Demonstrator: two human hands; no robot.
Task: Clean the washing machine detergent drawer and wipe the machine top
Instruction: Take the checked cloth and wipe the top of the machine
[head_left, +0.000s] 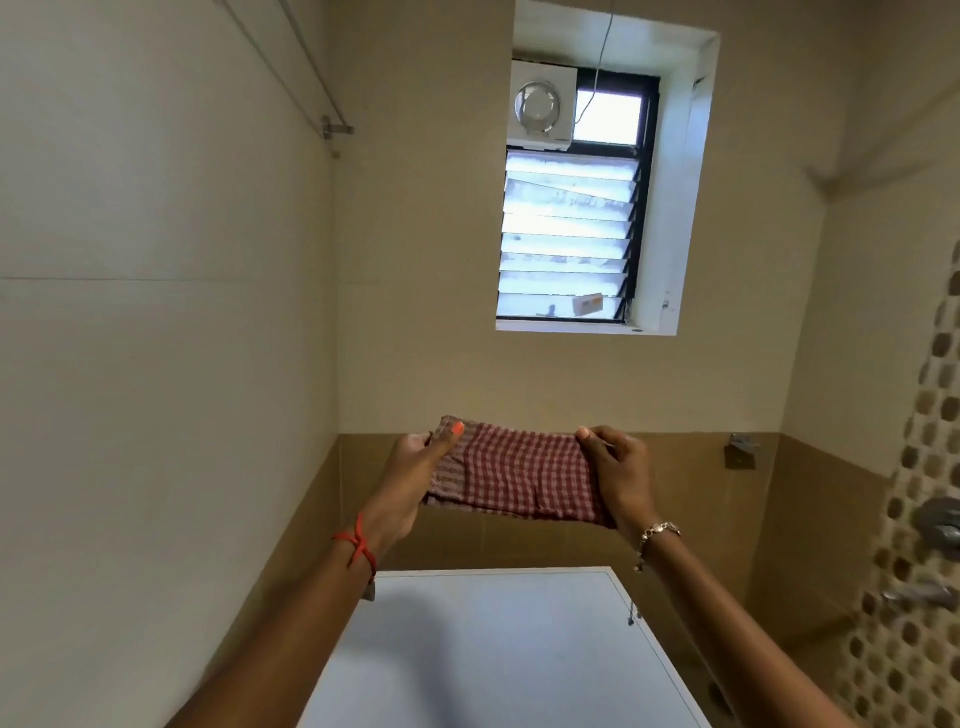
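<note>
above the machine top (498, 649), left hand (410, 478) and right hand (621, 475) each pinch an end of the checked cloth (519, 475), stretched between them. a loose pinch could drop it; drawer not visible.

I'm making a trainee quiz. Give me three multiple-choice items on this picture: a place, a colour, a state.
1. Where is the checked cloth? A held in the air, clear of the machine top; B lying flat on it; C on the window sill.
2. Its colours? A blue and yellow; B red and white; C plain green.
3. The left hand and right hand are: A hanging free; B pressing the wall; C each gripping a cloth end.
Answers: A, it hangs stretched off the top; B, the checks show it; C, thumbs pinch both ends.
</note>
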